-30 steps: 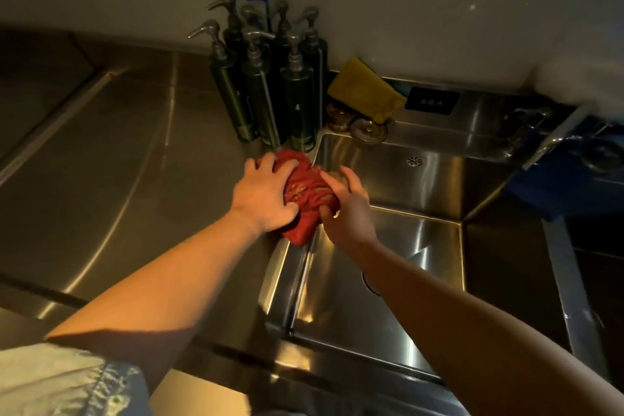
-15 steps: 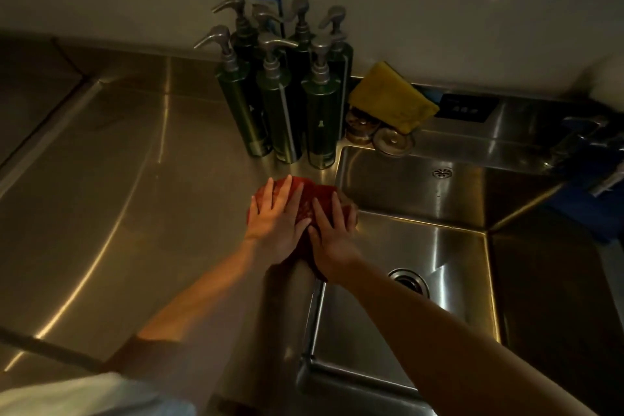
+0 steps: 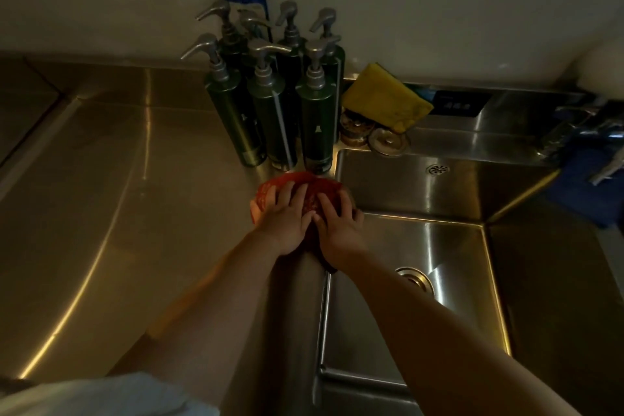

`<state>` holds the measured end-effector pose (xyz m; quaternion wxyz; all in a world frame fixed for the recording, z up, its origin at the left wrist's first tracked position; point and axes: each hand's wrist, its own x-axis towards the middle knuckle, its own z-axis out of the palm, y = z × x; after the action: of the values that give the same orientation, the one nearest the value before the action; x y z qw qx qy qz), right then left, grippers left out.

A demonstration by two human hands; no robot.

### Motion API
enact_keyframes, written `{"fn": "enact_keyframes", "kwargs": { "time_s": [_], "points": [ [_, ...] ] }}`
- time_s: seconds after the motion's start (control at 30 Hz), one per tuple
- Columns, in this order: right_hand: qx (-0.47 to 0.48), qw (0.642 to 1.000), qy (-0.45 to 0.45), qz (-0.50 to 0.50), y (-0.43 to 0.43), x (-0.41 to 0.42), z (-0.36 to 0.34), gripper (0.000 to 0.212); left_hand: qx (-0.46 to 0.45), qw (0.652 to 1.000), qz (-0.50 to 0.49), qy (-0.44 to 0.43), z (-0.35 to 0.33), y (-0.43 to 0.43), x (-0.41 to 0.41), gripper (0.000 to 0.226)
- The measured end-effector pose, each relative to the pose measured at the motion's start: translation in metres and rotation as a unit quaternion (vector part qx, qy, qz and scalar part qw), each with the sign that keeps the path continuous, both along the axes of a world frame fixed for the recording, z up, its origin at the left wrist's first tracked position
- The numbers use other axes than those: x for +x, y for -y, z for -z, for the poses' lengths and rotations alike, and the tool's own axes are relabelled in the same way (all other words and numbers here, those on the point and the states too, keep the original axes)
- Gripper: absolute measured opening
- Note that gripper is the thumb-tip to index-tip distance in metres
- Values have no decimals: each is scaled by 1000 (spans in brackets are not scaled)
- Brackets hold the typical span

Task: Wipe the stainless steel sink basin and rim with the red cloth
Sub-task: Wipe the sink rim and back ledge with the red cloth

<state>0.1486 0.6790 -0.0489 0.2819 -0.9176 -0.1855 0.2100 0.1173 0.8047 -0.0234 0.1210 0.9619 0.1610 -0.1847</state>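
The red cloth [image 3: 314, 191] lies flat on the sink's left rim, at the basin's far-left corner, just in front of the green bottles. My left hand [image 3: 283, 218] presses on its left part with fingers spread and straight. My right hand [image 3: 337, 224] presses on its right part the same way, beside the left hand. The stainless steel sink basin [image 3: 439, 246] opens to the right of the hands, with a round drain [image 3: 415, 280] in its floor. The left rim [image 3: 317, 297] runs back toward me under my right forearm.
Several dark green pump bottles [image 3: 270, 111] stand against the wall just behind the cloth. A yellow sponge [image 3: 388, 100] and round metal strainers [image 3: 385, 142] sit on the back rim. A faucet [image 3: 580, 125] and a blue item [image 3: 587, 186] are at right. A steel counter [image 3: 101, 196] stretches left.
The cloth went from bunched in both gripping hands above the rim to spread flat on the rim. Both hands have flattened onto it and shifted slightly toward the bottles.
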Motion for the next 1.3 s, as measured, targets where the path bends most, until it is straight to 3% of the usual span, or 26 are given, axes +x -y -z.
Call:
{"fn": "enact_keyframes", "kwargs": {
  "time_s": [0.3,0.6,0.83,0.97,1.2,1.3],
  "points": [
    [-25,998,5,-63,27,-42,-8,54,45,998,-6,39,1,23,-56,58],
    [-8,996,17,-90,62,-126,-2,50,41,999,-13,-32,-6,60,-156,59],
    [-65,986,47,-148,94,-176,-13,48,28,997,-48,-45,-9,100,-216,59],
    [-61,991,51,-107,104,-200,-20,43,23,997,-56,-42,-12,116,-224,57],
    [-124,976,-22,-178,110,-208,-11,69,40,997,-37,-63,-3,113,-228,64],
    [-192,947,25,-257,106,-195,-7,81,43,996,-39,-73,-2,110,-221,64]
  ]
}}
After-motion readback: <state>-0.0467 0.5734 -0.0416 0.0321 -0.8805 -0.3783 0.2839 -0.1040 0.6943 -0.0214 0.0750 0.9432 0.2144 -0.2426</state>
